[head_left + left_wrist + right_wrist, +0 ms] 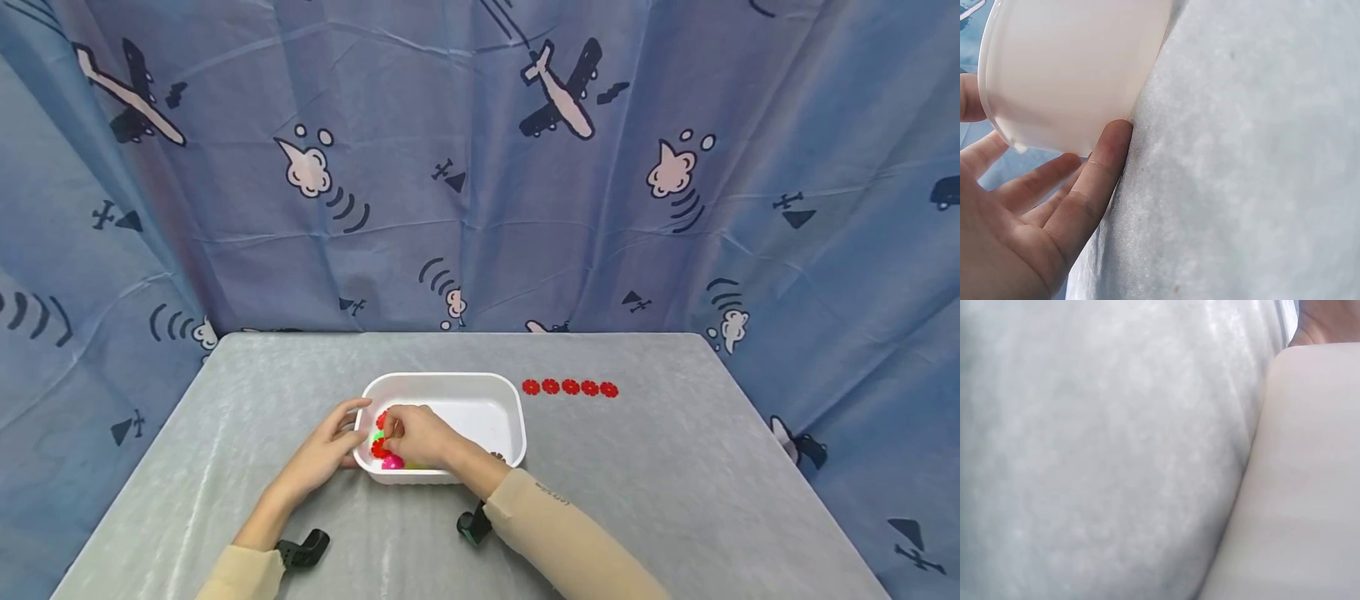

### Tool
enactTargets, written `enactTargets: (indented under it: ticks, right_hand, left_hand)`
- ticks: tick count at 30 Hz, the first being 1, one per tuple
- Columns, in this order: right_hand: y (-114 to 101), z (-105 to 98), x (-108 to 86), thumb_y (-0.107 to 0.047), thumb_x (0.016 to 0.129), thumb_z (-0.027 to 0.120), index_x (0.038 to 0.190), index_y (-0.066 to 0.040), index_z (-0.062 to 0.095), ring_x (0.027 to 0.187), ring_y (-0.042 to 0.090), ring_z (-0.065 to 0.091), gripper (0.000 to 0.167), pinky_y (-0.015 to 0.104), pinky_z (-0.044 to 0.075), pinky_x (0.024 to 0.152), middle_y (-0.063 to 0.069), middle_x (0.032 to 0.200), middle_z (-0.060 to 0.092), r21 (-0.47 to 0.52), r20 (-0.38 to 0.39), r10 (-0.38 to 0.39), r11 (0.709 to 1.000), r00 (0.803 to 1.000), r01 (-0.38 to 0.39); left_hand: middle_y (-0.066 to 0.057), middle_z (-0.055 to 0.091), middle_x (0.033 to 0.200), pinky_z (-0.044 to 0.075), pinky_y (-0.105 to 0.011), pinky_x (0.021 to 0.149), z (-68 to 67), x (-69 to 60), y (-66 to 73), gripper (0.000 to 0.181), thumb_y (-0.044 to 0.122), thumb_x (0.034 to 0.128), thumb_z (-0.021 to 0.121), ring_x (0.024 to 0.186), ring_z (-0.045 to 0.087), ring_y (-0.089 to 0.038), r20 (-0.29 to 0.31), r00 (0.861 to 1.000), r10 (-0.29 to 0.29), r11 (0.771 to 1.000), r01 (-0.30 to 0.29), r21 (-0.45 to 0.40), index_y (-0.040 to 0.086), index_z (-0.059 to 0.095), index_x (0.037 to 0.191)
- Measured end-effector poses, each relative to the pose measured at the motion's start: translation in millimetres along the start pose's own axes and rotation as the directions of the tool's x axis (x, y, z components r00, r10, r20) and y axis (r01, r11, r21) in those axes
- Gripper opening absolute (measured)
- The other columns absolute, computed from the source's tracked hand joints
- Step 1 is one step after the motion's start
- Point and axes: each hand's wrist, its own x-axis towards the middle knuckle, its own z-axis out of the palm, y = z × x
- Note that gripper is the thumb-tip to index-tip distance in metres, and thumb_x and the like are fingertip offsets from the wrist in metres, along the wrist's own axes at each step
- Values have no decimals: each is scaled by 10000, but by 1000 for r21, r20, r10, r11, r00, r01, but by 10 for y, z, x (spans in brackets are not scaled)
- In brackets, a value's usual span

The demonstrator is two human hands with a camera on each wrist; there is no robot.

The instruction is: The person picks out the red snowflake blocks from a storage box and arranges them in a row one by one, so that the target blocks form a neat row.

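Observation:
A white plastic tub [480, 408] sits on the table. My left hand [326, 450] holds its left end, thumb over the rim. In the left wrist view, spread fingers [1104, 156] touch the tub's outer wall. My right hand [422, 435] reaches inside, thumb and fingers bent together at the left end. By its fingertips lie a red notched disc [379, 448], another red disc [382, 419], a bit of green [378, 436] and a pink piece [392, 462]. Whether the fingertips pinch a piece is hidden. The right wrist view shows mainly the tub's outer wall [1310, 475].
Several red notched discs [570, 387] lie in a row right of the tub. A brownish piece [497, 456] shows near the tub's front right corner. Grey cloth covers the table [675, 483]. Blue curtains [465, 208] with airplane prints stand behind and along both sides.

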Motion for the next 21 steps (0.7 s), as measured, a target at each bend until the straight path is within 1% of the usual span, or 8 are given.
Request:
enactTargets:
  ticks: [4, 9, 16, 21]
  right_hand:
    - [2, -27, 3, -46, 864, 700, 828, -144, 621, 602, 62, 501, 131, 185, 416, 549, -71, 690, 566, 48, -35, 18, 999, 999, -17]
    - [-29, -126, -12, -30, 862, 697, 834, -113, 659, 622, 53, 494, 95, 173, 417, 571, -73, 691, 563, 75, -71, -22, 997, 997, 27]
    - [-94, -407, -142, -42, 888, 725, 838, -118, 654, 639, 69, 522, 116, 190, 442, 579, -63, 714, 595, 95, -111, -57, 993, 992, 68]
    - [-62, -624, -275, -60, 895, 713, 892, -94, 682, 689, 99, 549, 46, 225, 466, 610, -49, 746, 611, 116, -142, -39, 992, 989, 55]
  left_hand:
    - [-309, 360, 1521, 603, -343, 783, 1, 3, -7, 503, 156, 1051, 548, 1229, 565, -394, 0, 1000, 4, 1000, -4, -8, 77, 383, 1519]
    - [-311, 356, 1522, 605, -349, 775, 1, 1, -5, 495, 146, 1050, 539, 1232, 563, -393, -7, 1000, -1, 1000, 1, -6, 89, 388, 1519]
    - [-312, 353, 1526, 604, -356, 795, 9, 5, 13, 499, 143, 1050, 541, 1224, 572, -387, -5, 1000, -8, 1000, 8, -4, 90, 386, 1521]
    - [-308, 348, 1533, 605, -356, 791, 11, -2, 25, 496, 141, 1053, 533, 1217, 578, -396, -8, 1000, -11, 1000, 11, 3, 93, 382, 1524]
